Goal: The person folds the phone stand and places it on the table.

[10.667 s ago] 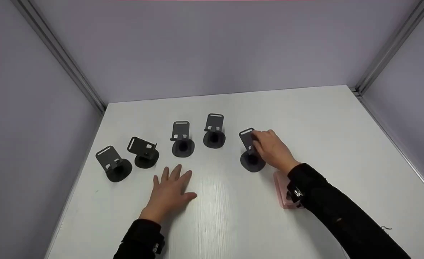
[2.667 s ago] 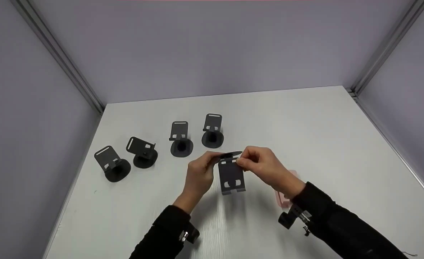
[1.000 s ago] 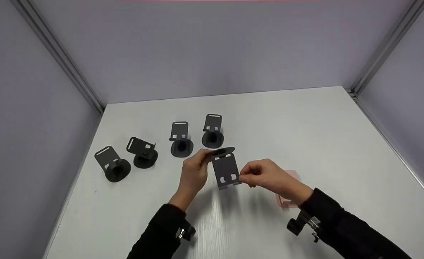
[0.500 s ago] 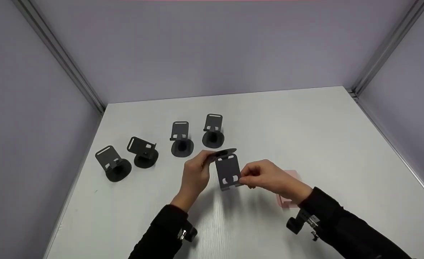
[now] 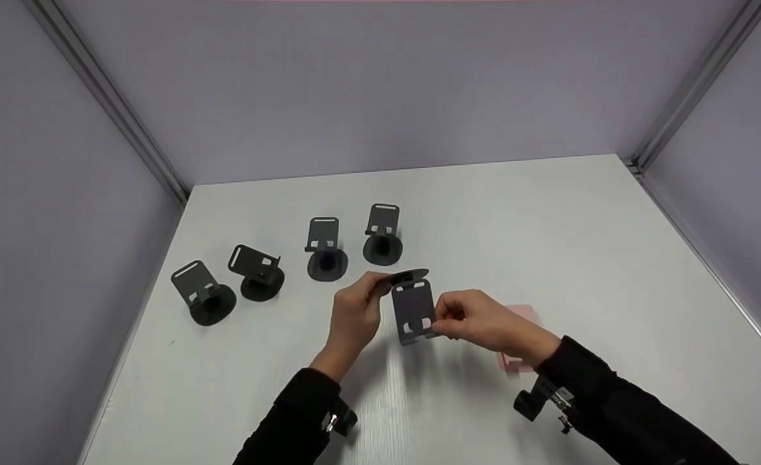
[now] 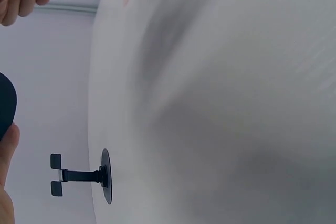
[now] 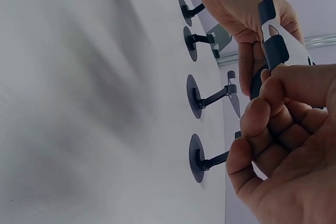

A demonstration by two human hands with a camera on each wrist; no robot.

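Above the worktop (image 5: 548, 258), the left hand (image 5: 354, 316) grips the held stand's (image 5: 412, 310) round base; the right hand (image 5: 483, 323) pinches its plate's lower edge.

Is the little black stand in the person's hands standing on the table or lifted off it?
Lifted: both hands hold the stand above the table, its round base uppermost.

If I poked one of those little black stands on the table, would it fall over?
Probably not easily. Each standing black stand sits on a wide round base, flat on the white table, which should steady it. A poke high on its plate might tip it, since that sits on a thin neck. It looks stiff and light: the held stand keeps its shape between the left hand and right hand.
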